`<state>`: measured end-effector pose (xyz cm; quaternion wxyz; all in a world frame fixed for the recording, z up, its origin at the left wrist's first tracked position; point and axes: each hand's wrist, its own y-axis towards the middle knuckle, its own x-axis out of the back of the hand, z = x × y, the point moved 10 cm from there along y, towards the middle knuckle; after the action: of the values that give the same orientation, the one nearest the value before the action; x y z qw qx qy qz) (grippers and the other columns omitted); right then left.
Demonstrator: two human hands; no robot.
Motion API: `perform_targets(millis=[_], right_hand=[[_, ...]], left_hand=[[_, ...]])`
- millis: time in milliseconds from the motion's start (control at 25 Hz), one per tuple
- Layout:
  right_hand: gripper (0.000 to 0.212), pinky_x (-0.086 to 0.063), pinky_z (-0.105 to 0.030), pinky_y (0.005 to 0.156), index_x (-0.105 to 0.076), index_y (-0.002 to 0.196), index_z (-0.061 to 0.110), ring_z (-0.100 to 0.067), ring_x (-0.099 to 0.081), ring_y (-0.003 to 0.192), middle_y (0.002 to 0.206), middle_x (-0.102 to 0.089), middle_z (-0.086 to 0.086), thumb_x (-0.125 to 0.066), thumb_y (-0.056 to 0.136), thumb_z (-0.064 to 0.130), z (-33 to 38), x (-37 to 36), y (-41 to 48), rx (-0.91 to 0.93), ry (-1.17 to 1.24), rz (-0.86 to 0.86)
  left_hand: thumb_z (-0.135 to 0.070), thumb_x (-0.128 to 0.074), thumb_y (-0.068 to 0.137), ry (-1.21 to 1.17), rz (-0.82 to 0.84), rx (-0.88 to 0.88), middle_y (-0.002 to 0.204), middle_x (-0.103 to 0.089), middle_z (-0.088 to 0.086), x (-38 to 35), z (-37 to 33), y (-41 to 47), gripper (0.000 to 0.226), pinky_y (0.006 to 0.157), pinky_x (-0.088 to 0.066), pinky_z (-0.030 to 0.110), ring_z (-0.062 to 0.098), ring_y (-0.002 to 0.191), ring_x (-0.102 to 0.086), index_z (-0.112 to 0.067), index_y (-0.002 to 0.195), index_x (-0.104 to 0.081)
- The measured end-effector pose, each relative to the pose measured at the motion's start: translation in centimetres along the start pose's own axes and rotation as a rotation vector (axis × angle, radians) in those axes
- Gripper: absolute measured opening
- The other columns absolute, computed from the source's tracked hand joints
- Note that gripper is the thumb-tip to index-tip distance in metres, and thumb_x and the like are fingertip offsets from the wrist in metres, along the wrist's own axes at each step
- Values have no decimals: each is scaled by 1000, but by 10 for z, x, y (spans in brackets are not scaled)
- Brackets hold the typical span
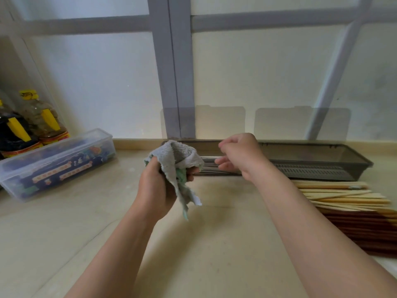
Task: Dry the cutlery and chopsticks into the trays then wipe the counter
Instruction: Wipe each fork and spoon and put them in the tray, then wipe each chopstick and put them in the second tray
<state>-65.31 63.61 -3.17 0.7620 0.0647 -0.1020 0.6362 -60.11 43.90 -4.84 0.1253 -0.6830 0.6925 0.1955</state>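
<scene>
My left hand (pixel 154 188) grips a grey and green cloth (pixel 180 160) bunched around one end of a bundle of metal chopsticks (pixel 209 166). My right hand (pixel 240 155) holds the same bundle a little further right, fingers curled round it. The bundle lies level just in front of a long dark translucent tray (pixel 322 155) standing against the wall. Pale wooden chopsticks (pixel 339 193) lie in a heap on the counter at the right. Beneath and in front of them are dark red-brown chopsticks (pixel 365 231).
A clear plastic lidded box (pixel 53 166) with colourful contents sits at the left on the beige counter (pixel 214 244). Two oil bottles (pixel 40 119) with yellow handles stand behind it in the corner. A frosted window with grey frames backs the counter.
</scene>
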Motion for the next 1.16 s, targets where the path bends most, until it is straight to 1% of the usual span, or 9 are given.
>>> perform_targets(millis=[80,200,360,440,600,760,880,1000,1160], right_hand=[[16,-62,-37,60,-64,97,4,-29,-75,65,80,-69,-15,-48,97,2,13,14,-3,32,4,19],[15,-58,-30,52,-64,105,1,-21,-73,58,89,-70,-17,-52,97,2,24,56,-16,73,24,-13],[11,-57,-29,53,-65,103,4,-22,-73,63,95,-69,-16,-55,97,4,20,114,-40,100,55,-43],[10,-57,-30,53,-66,99,6,-22,-73,65,100,-69,-13,-56,97,4,12,133,-51,142,22,-27],[12,-57,-32,54,-70,94,16,-14,-74,69,91,-71,-2,-60,96,10,-12,164,-63,263,-289,1],[14,-47,-26,74,-72,95,26,-2,-61,80,88,-66,15,-62,95,17,-38,180,-61,371,-676,1],[17,-41,-25,79,-73,102,25,-8,-58,85,93,-63,12,-60,96,18,-54,179,-56,365,-878,54],[12,-46,-30,79,-72,91,27,-10,-60,88,94,-65,13,-62,92,21,-60,175,-53,339,-992,116],[11,-51,-33,79,-68,84,29,-10,-58,87,92,-61,13,-65,92,22,-63,166,-57,338,-1050,156]], left_hand=[[-20,-34,97,7,34,-6,97,-64,21,-14,-6,0,37,62,-55,49,36,95,-59,3,105,-61],[-22,-46,87,12,68,-10,89,-66,15,-46,-10,-5,27,49,-57,43,29,84,-63,-5,88,-67],[-22,-57,74,44,102,18,86,-64,12,-94,5,-15,21,65,-57,39,27,86,-60,-6,86,-61],[-24,-55,89,51,100,58,79,-68,9,-114,24,-20,19,63,-58,38,26,85,-62,-7,87,-62],[0,-30,100,170,230,88,72,-62,3,-147,59,-21,36,53,-51,34,21,69,-55,-5,81,-59],[-22,-36,101,191,177,120,85,-62,15,-144,77,-27,34,53,-53,45,24,73,-57,-3,97,-64],[-27,-53,80,232,83,186,88,-58,16,-133,84,-25,41,53,-52,41,27,76,-54,4,106,-61],[-29,-59,60,306,16,186,87,-60,19,-120,86,-17,49,68,-48,40,30,79,-54,3,97,-63],[-31,-54,71,330,56,128,84,-65,20,-115,87,-17,39,72,-45,43,31,79,-56,1,91,-66]])
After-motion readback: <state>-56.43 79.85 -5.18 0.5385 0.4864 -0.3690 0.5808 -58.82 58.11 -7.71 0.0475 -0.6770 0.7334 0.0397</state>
